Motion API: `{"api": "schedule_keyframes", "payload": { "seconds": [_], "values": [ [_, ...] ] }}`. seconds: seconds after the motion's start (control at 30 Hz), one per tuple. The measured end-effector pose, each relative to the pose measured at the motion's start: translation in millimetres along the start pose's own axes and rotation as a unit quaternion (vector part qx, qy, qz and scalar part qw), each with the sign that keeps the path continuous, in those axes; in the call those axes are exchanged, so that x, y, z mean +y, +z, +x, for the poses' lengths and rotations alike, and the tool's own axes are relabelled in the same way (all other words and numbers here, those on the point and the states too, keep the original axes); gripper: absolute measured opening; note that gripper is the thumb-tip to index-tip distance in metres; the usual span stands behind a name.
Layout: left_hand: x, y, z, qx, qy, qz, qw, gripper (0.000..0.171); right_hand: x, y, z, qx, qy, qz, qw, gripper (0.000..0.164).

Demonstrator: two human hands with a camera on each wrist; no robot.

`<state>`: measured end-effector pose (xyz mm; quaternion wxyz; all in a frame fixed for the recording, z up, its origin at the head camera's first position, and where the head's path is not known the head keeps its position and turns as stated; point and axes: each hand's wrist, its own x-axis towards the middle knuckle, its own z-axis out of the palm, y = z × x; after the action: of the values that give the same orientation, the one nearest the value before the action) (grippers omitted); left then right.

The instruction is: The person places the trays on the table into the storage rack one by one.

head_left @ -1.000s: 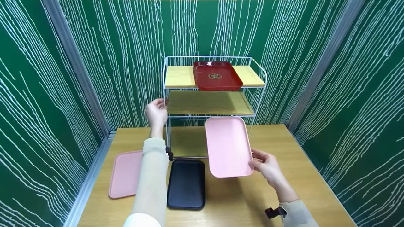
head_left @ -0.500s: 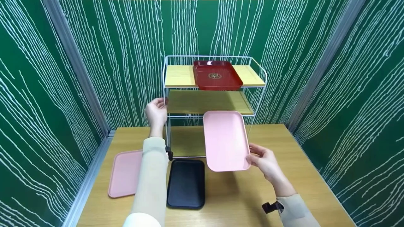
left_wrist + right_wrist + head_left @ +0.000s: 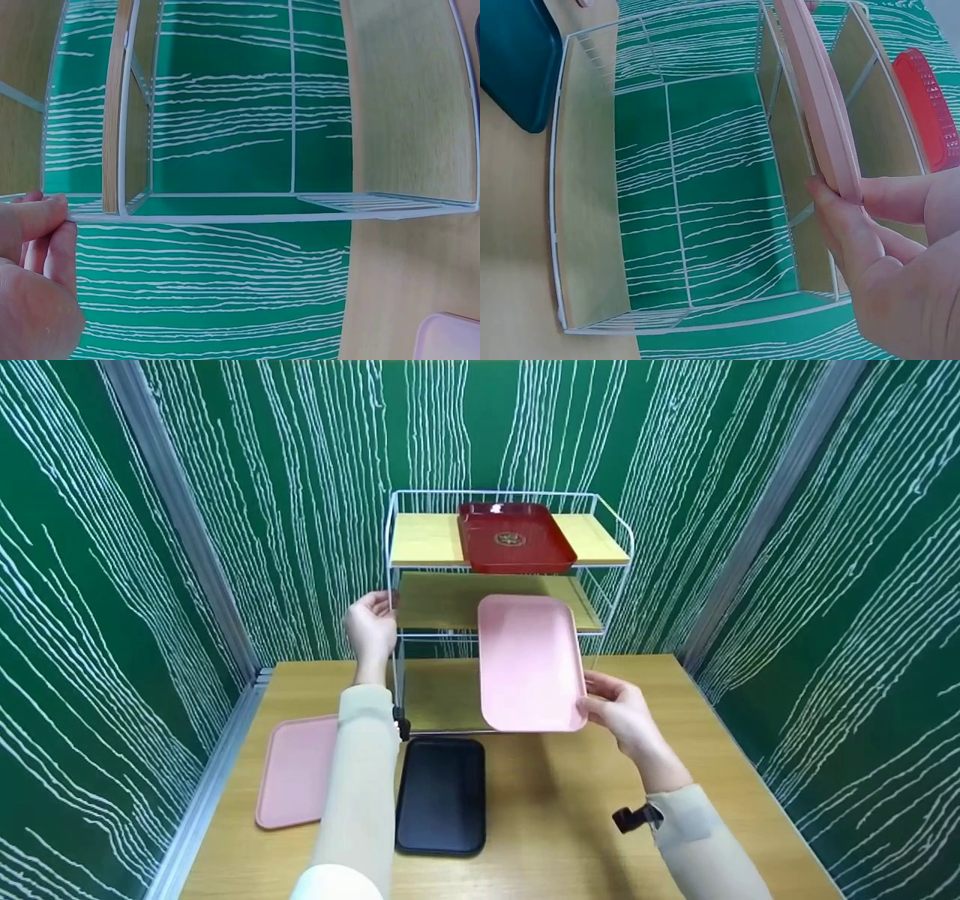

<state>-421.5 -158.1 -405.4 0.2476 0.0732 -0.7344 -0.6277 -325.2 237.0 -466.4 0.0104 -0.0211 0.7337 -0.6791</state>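
Note:
My right hand (image 3: 621, 712) pinches a pink tray (image 3: 531, 664) at its lower right edge. The tray is in the air in front of the middle shelf (image 3: 442, 601) of a white wire rack, its far end near that shelf's level. In the right wrist view the pink tray (image 3: 821, 97) appears edge-on between thumb and fingers. With my left hand (image 3: 372, 631) I grip the rack's left front upright; the left wrist view shows thumb and fingers around the white wire post (image 3: 225, 218). A dark red tray (image 3: 517, 540) with a round emblem lies on the top shelf (image 3: 427, 540).
A black tray (image 3: 441, 796) lies on the wooden table (image 3: 555, 840) in front of the rack. Left of it lies another pink tray (image 3: 296, 772), partly covered by my left sleeve. Green walls (image 3: 300, 472) with white lines stand behind and on both sides.
My right hand has raised the pink tray and moved it forward, from in front of the bottom shelf up to the middle shelf. My left hand stays on the rack's upright.

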Motion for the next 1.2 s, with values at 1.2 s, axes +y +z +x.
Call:
{"api": "schedule_keyframes", "payload": {
  "seconds": [1.2],
  "values": [
    [-0.6, 1.4, -1.4, 0.009, 0.019, 0.016, 0.9997, 0.021, -52.7, 12.2, 71.5, -0.012, 0.081, 0.089, 0.993, 0.060]
  ]
}}
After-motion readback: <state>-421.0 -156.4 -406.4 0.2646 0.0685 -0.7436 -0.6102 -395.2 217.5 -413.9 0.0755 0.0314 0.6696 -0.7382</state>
